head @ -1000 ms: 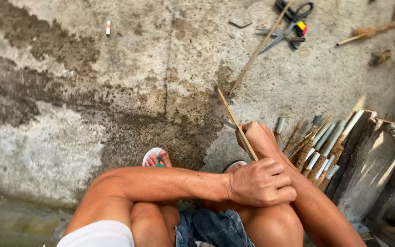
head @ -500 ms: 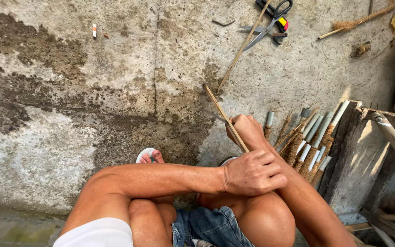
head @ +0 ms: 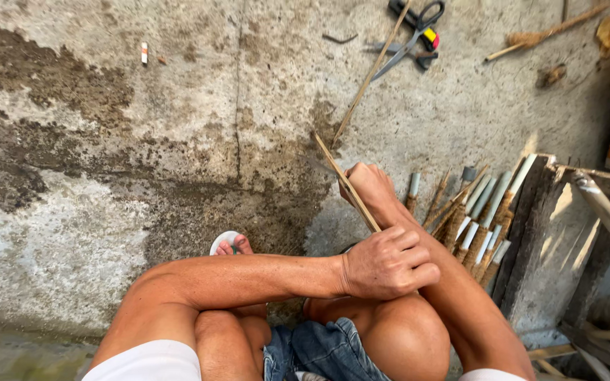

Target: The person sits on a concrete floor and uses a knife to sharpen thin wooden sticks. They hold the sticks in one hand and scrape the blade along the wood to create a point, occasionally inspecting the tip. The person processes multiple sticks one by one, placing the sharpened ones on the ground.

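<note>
I squat over a stained concrete floor. My left hand is closed around the near end of a thin bamboo stick, resting above my right knee. The stick slants up and away to the left. My right hand is closed farther up the same stick, seen from the back; what else it holds is hidden.
A second long thin stick lies on the floor beyond. Scissors and a small broom lie at the top. A row of wrapped sticks leans on a wooden board at right. My sandalled foot is below.
The hands and the stick keep the same grip. The view has shifted slightly, so the hands sit a little lower and left in the picture.
</note>
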